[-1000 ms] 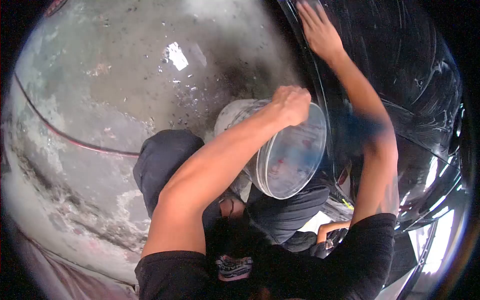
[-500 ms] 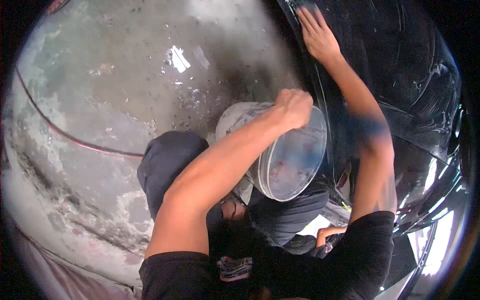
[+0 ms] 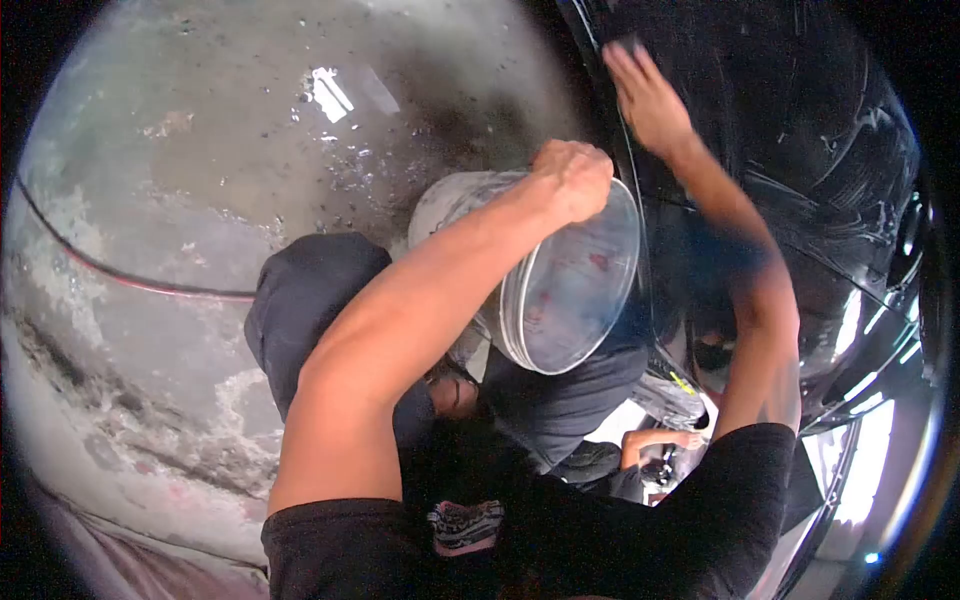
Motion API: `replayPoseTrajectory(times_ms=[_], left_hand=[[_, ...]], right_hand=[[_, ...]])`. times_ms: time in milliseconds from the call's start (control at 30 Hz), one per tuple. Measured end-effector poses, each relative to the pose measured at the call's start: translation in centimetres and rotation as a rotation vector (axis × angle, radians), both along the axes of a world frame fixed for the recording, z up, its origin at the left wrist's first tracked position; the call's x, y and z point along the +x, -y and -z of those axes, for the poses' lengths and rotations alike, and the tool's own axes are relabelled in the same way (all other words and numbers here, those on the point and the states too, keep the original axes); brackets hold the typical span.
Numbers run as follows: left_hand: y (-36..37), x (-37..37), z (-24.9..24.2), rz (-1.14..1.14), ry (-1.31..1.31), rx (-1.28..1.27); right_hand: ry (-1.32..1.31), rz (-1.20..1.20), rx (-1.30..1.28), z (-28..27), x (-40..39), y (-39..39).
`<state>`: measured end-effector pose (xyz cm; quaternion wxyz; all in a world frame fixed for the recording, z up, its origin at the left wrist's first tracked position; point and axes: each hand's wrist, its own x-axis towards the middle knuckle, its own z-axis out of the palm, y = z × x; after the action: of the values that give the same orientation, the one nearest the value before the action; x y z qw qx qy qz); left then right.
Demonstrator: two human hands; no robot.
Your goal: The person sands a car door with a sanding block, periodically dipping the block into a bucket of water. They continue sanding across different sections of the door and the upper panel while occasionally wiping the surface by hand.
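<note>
My left hand [image 3: 575, 180] is closed on the upper rim of a whitish plastic bucket [image 3: 455, 195]. The bucket tilts between my knees with its mouth facing right, toward a black glossy car body panel [image 3: 760, 90]. Stains and reddish specks mark its inside. On the panel near its left edge lies my right hand [image 3: 655, 105], flat, with fingers stretched out and slightly blurred. Whether anything thin is under that palm is hidden. Whitish streaks and smears cover the wet-looking panel.
Wet grey concrete floor [image 3: 230, 150] spreads to the left, with puddles and dark grit. A thin reddish hose [image 3: 140, 282] curves across it to my knee [image 3: 315, 300]. Behind, another person's arm [image 3: 650, 440] shows low at right. Plastic sheeting [image 3: 130, 555] lies bottom left.
My right hand has slid along the panel toward me. The view has shifted a little, and my left hand still grips the bucket rim.
</note>
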<state>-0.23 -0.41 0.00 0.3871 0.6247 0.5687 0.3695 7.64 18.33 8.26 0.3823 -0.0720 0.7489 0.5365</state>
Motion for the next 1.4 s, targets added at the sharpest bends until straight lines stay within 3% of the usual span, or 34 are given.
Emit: replayPoseTrajectory(times_ms=[67, 100, 167, 233, 300, 400, 467, 533, 633, 667, 733, 833, 900, 967, 1033, 1100, 1133, 1200, 1300, 1400], left_hand=[[0.0, 0.7, 0.2, -0.019, -0.007, 0.010], [0.0, 0.7, 0.2, -0.045, -0.028, 0.014], [-0.3, 0.9, 0.6, -0.057, -0.040, 0.035], [-0.3, 1.2, 0.7, -0.049, -0.046, 0.046], [-0.1, -0.1, 0.0, 0.046, -0.026, -0.017], [0.1, 0.1, -0.2, 0.040, -0.050, -0.034], [-0.1, -0.2, -0.3, 0.049, -0.063, -0.028], [-0.2, 0.5, 0.5, 0.008, -0.040, -0.003], [-0.2, 1.0, 0.1, 0.017, -0.068, 0.012], [-0.3, 0.5, 0.0, 0.028, -0.095, -0.011], [-0.2, -0.1, -0.5, 0.044, -0.082, -0.052], [0.1, -0.3, -0.4, 0.047, -0.083, -0.079], [0.4, -0.4, -0.2, 0.039, -0.050, 0.018], [0.4, 0.4, 0.1, 0.014, -0.063, 0.038], [0.1, 0.8, -0.1, 0.017, -0.102, 0.064], [0.2, 0.8, 0.2, 0.024, -0.149, 0.088], [0.7, 1.0, 0.0, 0.036, -0.155, 0.078], [0.8, -0.4, -0.8, 0.054, -0.141, 0.045], [0.2, 0.0, -0.7, 0.086, -0.187, 0.009], [0.0, 1.0, -0.1, 0.044, -0.241, 0.087]], right_hand=[[0.124, 0.133, -0.099, -0.2, 9.6, 0.5], [0.293, 0.152, -0.082, -1.5, 11.0, 2.3], [0.382, 0.209, -0.124, -1.5, 10.3, 1.5], [0.081, 0.039, -0.122, -0.5, 6.1, -1.3], [-0.048, -0.065, -0.038, -0.6, -1.9, -0.5], [-0.061, 0.007, -0.080, -0.1, 2.1, -0.3], [0.235, 0.133, -0.093, -0.8, 10.5, 1.5], [0.302, 0.192, -0.228, -1.8, 17.2, 1.9], [0.456, 0.295, -0.171, -1.9, 11.6, 1.7], [0.088, 0.090, -0.169, -0.1, 11.1, -1.5], [-0.061, 0.012, -0.097, -1.1, 2.3, 0.0], [-0.046, 0.081, -0.081, -1.2, 6.1, 0.7], [0.262, 0.196, -0.107, -2.6, 13.7, 2.2], [0.265, 0.248, -0.184, -4.1, 19.3, 2.8], [0.246, 0.227, -0.178, -3.8, 17.8, 2.1], [0.233, 0.254, -0.056, -4.0, 8.3, 2.7], [0.228, 0.264, -0.070, -3.5, 7.8, 2.4], [0.006, 0.069, -0.059, -2.9, 6.2, 1.4], [0.224, 0.216, -0.124, -5.2, 14.4, 3.8], [0.334, 0.264, -0.170, -5.9, 14.0, 2.7]])
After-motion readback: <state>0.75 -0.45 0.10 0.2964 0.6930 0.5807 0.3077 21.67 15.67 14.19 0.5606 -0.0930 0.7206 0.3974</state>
